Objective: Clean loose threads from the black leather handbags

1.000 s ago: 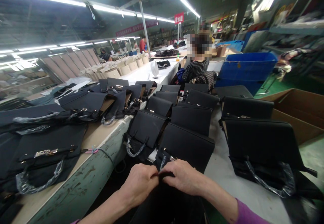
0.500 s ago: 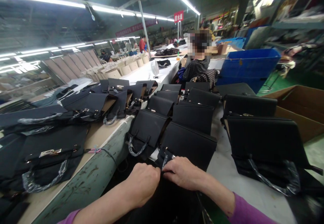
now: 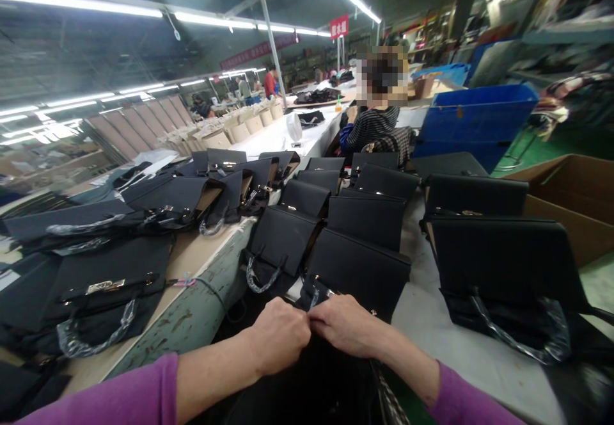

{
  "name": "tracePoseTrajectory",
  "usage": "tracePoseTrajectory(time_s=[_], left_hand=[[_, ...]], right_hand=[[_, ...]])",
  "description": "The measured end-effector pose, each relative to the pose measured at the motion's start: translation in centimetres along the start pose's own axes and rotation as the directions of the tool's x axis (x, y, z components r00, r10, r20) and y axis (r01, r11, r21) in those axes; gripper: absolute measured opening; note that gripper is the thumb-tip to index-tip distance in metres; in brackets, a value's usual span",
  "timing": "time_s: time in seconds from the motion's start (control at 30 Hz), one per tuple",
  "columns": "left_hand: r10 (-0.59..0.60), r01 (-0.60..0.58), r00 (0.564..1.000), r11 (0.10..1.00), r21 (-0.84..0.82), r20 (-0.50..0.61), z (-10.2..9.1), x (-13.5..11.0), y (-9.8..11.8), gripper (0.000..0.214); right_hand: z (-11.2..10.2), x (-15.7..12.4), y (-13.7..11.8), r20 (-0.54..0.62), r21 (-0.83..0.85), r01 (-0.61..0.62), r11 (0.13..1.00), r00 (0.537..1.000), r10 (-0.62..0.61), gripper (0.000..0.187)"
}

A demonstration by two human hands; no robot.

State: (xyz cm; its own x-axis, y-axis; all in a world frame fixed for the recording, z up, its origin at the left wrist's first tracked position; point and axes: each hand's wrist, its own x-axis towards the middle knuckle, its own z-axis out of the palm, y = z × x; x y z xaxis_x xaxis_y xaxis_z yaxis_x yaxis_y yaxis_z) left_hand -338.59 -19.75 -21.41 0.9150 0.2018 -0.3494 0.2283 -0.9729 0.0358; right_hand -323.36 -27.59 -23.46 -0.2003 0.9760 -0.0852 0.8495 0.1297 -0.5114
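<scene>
My left hand (image 3: 283,335) is closed in a fist at the lower middle, its knuckles against my right hand (image 3: 343,324). The right hand is also closed, its fingertips bent down in a pinch. Whatever lies in the fingers of either hand is hidden. Just beyond them a black handbag (image 3: 359,268) leans back, with gold-coloured metal fittings low on its front. A piece of its clear-wrapped handle (image 3: 314,297) shows beside the right fingers. Dark material (image 3: 307,386) fills the space below both hands, too dark to make out.
Several black handbags stand in rows on the white table (image 3: 422,310), and more lie on the left table (image 3: 192,249). A large handbag (image 3: 503,265) with wrapped handles is at right. Farther back are a cardboard box (image 3: 570,188), a blue bin (image 3: 474,118) and a seated person (image 3: 374,124).
My left hand has shifted slightly right and up, closing the gap to my right hand. More of the left purple sleeve shows. The right hand has hardly moved.
</scene>
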Motion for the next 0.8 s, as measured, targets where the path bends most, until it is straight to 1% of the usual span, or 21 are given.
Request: tracePoseTrajectory(time_s=[0.07,0.17,0.27,0.43,0.57,0.67,0.73,0.8], left_hand=[[-0.033,0.033,0.999,0.999,0.021,0.005,0.2,-0.2,-0.5,0.012],[-0.113,0.113,0.994,0.993,0.038,-0.011,0.0,-0.9,-1.0,0.022],[-0.185,0.186,0.982,0.982,0.040,-0.021,-0.1,-1.7,-1.0,0.029],[-0.226,0.227,0.974,0.973,0.038,-0.030,0.2,-1.7,-0.3,0.024],[-0.255,0.255,0.967,0.967,0.004,-0.023,0.6,-1.8,-0.6,0.025],[-0.316,0.315,0.949,0.948,-0.041,0.000,0.9,-3.4,-1.1,0.029],[-0.384,0.385,0.923,0.919,-0.092,0.026,1.2,-5.1,-1.1,0.030],[-0.457,0.459,0.888,0.876,-0.148,0.050,1.5,-7.0,-1.0,0.032]], right_hand=[[0.1,0.1,0.0,-0.007,-0.003,0.006,1.000,1.000,-0.006,0.025],[0.3,0.3,0.2,-0.014,-0.008,0.023,1.000,1.000,-0.024,0.025],[0.4,0.3,0.4,-0.011,-0.016,0.023,1.000,1.000,-0.023,0.025],[0.4,0.2,0.3,0.012,-0.019,0.028,0.999,1.000,-0.028,0.026],[0.3,0.7,0.0,0.022,-0.033,0.025,0.999,0.999,-0.024,0.026],[0.1,1.3,0.1,0.043,-0.021,0.020,1.000,0.999,-0.019,0.026],[0.0,1.6,0.2,0.060,-0.006,0.024,1.000,0.998,-0.023,0.026],[0.0,1.7,0.4,0.066,0.007,0.032,0.999,0.997,-0.033,0.026]])
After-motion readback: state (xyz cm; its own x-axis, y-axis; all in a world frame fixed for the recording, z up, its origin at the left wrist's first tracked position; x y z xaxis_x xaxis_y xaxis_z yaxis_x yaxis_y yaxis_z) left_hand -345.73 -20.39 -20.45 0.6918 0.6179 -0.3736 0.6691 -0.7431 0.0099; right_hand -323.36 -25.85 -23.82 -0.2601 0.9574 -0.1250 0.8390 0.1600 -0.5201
